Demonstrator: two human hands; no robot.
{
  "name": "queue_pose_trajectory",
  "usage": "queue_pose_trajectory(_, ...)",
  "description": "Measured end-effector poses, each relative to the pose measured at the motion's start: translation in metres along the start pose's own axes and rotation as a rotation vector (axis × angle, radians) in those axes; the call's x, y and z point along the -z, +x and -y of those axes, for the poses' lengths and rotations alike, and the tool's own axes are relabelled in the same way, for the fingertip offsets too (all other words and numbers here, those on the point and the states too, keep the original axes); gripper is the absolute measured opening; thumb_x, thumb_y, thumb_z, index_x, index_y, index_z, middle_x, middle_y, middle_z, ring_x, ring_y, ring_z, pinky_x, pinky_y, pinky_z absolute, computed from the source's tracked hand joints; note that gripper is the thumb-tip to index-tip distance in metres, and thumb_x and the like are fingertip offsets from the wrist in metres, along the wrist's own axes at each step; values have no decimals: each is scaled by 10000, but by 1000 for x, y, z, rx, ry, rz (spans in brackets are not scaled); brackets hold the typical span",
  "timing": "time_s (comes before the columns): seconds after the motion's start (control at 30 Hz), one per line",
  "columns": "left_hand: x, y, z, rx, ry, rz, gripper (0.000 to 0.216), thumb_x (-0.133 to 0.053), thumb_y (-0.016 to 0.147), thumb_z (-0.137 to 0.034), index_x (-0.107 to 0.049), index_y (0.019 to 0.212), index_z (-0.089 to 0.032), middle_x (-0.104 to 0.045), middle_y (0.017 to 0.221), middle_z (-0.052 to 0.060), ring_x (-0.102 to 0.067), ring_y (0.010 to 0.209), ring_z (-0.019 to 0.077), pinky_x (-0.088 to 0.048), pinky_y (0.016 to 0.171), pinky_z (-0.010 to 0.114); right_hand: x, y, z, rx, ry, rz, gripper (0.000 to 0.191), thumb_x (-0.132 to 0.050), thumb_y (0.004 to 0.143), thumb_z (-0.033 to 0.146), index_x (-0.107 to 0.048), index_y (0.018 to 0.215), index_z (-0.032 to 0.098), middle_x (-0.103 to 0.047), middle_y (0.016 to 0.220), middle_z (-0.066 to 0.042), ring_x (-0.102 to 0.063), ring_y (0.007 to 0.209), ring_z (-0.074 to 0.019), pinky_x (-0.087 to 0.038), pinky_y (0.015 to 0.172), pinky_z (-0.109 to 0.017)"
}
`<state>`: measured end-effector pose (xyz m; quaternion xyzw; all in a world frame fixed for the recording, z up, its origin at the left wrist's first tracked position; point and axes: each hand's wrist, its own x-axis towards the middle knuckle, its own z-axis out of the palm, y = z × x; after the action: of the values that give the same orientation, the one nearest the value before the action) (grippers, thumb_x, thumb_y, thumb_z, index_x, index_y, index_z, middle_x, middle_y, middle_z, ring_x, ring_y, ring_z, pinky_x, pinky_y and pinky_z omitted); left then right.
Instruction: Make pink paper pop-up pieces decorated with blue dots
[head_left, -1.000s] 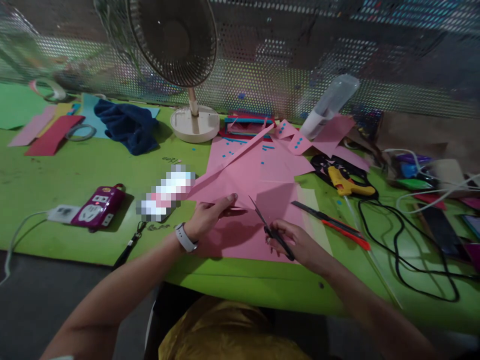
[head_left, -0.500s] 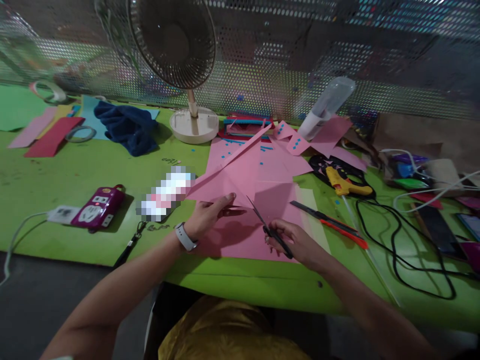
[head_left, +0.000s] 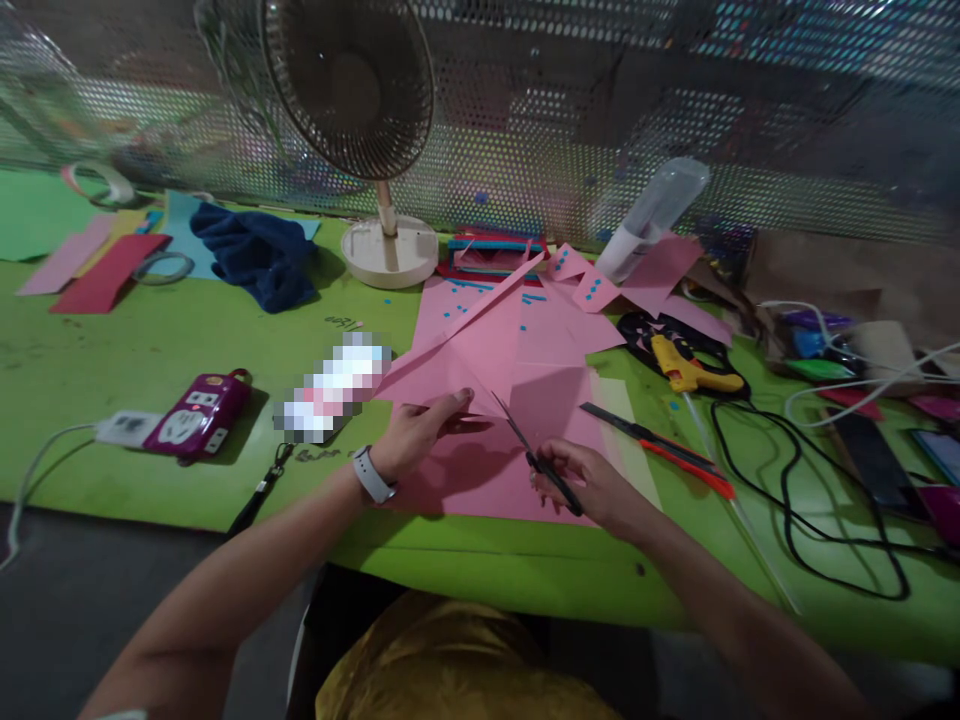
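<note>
My left hand [head_left: 424, 432] is closed on the near edge of a sheet of pink paper [head_left: 480, 350], thumb on top and fingers beneath. This sheet is raised a little and throws a shadow on more pink paper [head_left: 465, 495] lying below. In my right hand [head_left: 577, 478] is a pair of black-handled scissors [head_left: 546, 468], its fingers wrapped round the handles. The blades point up and left, with their tips at the right part of the raised sheet's near edge. Whether the blades are apart is too small to tell.
A utility knife [head_left: 675, 457] with orange on it lies right of the paper, near a yellow glue gun [head_left: 694, 370] and black cable [head_left: 795, 510]. Left are a blurred-out phone [head_left: 334, 390] and a purple power socket [head_left: 196, 415]. Behind stand a fan [head_left: 388, 248] and a plastic bottle [head_left: 656, 215].
Almost nothing differs. The whole view has shifted very slightly; both hands, the scissors and the pink sheet keep nearly the same places.
</note>
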<state>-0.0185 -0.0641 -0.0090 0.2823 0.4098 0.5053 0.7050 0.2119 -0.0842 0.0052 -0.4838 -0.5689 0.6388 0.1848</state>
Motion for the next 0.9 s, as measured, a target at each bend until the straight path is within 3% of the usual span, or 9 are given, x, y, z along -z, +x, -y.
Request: queue_pose_trajectory(0.9, -3, -1, 0, 0, 18, -10, 363, -832, 673, -422, -628, 648, -123, -645, 678, 23, -734, 823, 262, -534, 978, 470, 0, 0, -5, -6, -11, -10, 483, -777, 681, 588, -498, 777, 205, -514, 683, 34, -505, 598, -107, -410, 520, -249)
